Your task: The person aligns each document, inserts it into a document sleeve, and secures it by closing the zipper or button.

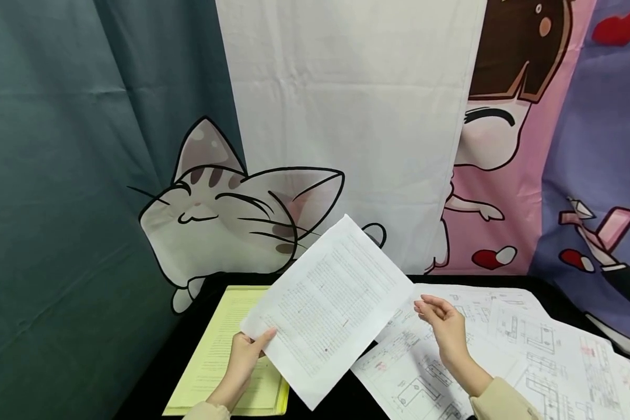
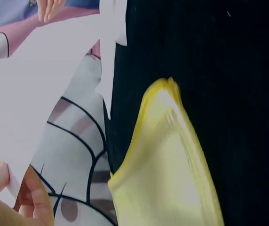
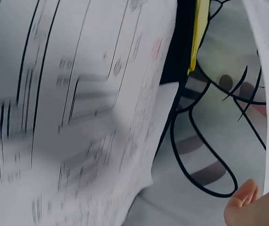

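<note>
A printed sheet of paper (image 1: 331, 309) is held up at a tilt over the table, dense with small lines of text. My left hand (image 1: 245, 357) pinches its lower left edge, thumb on the printed face; in the left wrist view the fingers (image 2: 39, 200) are behind the sheet. Just off the sheet's right corner is my right hand (image 1: 445, 326), its fingers loosely bent with nothing between them. Under the left hand lies a yellow stack of papers (image 1: 210, 356), partly hidden by the sheet. Large drawing sheets (image 1: 504, 356) spread beneath the right hand.
The table has a black cover (image 1: 341, 396). The drawing sheets overlap one another across its right side, reaching the right edge of the head view. A curtain with cartoon figures (image 1: 346, 116) hangs close behind the table.
</note>
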Motion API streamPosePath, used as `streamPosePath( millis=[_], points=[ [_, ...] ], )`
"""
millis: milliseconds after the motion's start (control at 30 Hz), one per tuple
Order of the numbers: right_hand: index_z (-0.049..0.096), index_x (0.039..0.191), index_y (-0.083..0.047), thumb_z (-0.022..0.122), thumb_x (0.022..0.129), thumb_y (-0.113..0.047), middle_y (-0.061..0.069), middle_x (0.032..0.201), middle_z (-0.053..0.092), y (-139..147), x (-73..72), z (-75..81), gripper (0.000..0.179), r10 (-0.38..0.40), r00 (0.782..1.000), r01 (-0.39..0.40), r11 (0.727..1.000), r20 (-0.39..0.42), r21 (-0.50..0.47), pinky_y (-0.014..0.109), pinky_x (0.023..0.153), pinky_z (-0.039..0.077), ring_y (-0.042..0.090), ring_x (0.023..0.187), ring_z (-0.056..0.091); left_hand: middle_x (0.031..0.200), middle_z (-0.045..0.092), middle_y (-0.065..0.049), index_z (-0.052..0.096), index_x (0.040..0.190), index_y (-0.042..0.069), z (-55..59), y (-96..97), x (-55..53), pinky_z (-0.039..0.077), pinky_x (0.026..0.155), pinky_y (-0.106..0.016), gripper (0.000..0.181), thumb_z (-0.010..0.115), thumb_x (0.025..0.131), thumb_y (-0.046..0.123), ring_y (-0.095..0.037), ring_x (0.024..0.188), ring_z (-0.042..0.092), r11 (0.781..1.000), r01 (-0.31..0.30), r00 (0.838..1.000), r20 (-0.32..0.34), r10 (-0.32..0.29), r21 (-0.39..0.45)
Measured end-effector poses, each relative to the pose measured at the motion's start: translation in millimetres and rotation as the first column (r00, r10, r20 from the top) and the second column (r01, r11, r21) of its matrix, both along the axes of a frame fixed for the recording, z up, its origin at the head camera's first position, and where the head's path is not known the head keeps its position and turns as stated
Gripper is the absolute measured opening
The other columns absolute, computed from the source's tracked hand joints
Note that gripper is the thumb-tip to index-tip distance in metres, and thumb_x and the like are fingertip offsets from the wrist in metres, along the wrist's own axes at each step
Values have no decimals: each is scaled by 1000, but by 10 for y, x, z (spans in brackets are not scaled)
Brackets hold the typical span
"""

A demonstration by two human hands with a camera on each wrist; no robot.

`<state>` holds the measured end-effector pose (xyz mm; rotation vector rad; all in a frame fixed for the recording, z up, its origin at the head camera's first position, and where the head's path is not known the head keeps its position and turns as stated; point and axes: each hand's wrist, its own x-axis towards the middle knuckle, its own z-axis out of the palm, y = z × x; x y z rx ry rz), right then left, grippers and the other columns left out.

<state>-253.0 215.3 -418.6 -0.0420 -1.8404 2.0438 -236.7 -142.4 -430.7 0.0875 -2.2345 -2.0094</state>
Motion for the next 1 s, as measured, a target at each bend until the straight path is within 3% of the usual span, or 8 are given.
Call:
streamPosePath(
  millis=[167,300,433,667,767,1000],
  points=[
    [59,108,14,61,90,-3,-22,81,64,31,-23,80,25,-50,993,72,974,-109,214,8,67,50,-6,73,61,99,70,-18,57,115,-7,31,-88,15,58,66,-25,34,65,89,13,-19,76,71,998,-1,1000,2,1,-70],
    [63,106,9,62,90,-4,-24,88,62,41,-5,124,21,2,979,78,920,-203,383,6,69,48,-11,78,58,96,70,-17,60,112,-6,46,-111,37,58,64,-24,32,66,87,13,-18,73,70,994,-10,1000,0,10,-110],
    [64,106,6,63,88,-2,-18,89,64,38,14,173,19,79,963,53,883,-258,466,7,70,49,-11,80,59,95,70,-17,61,111,-6,59,-103,57,57,63,-23,30,66,87,11,-15,71,70,992,1,1000,-20,-4,-126],
    [65,94,8,65,85,1,-5,74,67,48,45,231,12,149,968,-23,853,-201,522,17,53,48,-3,61,55,92,71,-19,62,108,-7,95,-93,73,57,65,-22,28,67,85,9,-13,69,69,983,58,997,-47,-67,-173],
    [65,85,6,65,85,0,3,71,68,101,54,216,6,188,968,-61,822,-169,566,21,49,48,-1,56,54,90,71,-18,63,107,-7,112,-96,45,56,65,-21,29,68,85,11,-14,68,69,976,73,996,-33,-82,-207],
    [64,82,3,63,87,-1,5,68,66,248,78,228,6,379,917,-206,723,-128,659,21,47,47,-2,54,52,90,71,-17,65,105,-8,179,-58,-39,53,56,-19,26,67,86,9,-10,63,66,982,11,999,-45,-20,-187]
  ],
)
